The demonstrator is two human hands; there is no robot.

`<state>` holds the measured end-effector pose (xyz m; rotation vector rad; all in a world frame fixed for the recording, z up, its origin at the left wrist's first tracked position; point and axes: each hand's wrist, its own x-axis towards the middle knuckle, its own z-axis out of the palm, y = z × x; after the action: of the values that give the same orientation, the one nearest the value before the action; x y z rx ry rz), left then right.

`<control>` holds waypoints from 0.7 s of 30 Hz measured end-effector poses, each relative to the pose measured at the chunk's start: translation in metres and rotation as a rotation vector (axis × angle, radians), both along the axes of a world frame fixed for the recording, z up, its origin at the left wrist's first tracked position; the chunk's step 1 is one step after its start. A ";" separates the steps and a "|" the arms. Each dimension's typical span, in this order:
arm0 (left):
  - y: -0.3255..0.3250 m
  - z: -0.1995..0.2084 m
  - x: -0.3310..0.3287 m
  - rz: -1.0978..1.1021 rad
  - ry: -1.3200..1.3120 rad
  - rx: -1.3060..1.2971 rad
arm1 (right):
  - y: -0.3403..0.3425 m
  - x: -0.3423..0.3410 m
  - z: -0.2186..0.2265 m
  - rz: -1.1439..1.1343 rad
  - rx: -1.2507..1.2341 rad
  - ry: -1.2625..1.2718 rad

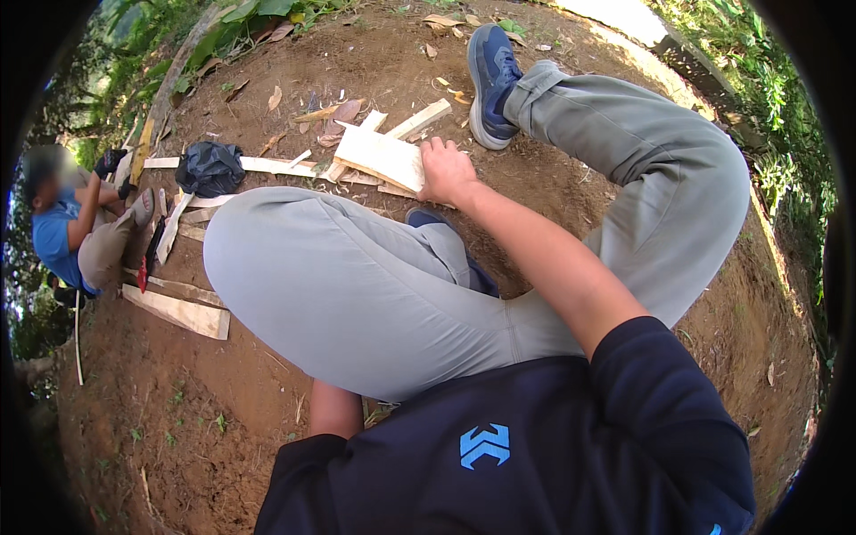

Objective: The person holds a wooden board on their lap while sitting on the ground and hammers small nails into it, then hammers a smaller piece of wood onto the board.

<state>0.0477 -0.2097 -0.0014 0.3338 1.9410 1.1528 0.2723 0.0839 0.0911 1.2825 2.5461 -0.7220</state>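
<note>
My right hand (448, 172) is closed on the right end of a short, pale wooden board (382, 157), fingers over its edge. The board lies tilted across other pale wood strips (421, 119) on the ground between my legs. Of my left arm only a piece of forearm (335, 408) shows, passing under my bent left leg (330, 276); the hand itself is hidden.
A black plastic bag (210, 169) rests on long planks to the left. A wide plank (178, 309) lies nearer. At far left another person (69, 223) sits beside a long dark object with a red end (144, 272). Wood shavings and dry leaves dot the soil.
</note>
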 end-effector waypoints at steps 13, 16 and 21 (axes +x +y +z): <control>-0.043 0.031 0.020 0.043 -0.057 -0.015 | -0.002 0.025 0.010 0.183 0.043 -0.031; -0.044 0.038 0.020 0.048 -0.058 -0.006 | -0.001 0.027 0.012 0.154 0.045 -0.024; -0.040 0.047 0.017 0.060 -0.046 0.005 | -0.012 0.020 0.009 0.118 0.054 -0.034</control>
<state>0.0645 -0.2501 0.0455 0.2504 1.9197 1.1941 0.2926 0.0721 0.0999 1.1386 2.6040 -0.6063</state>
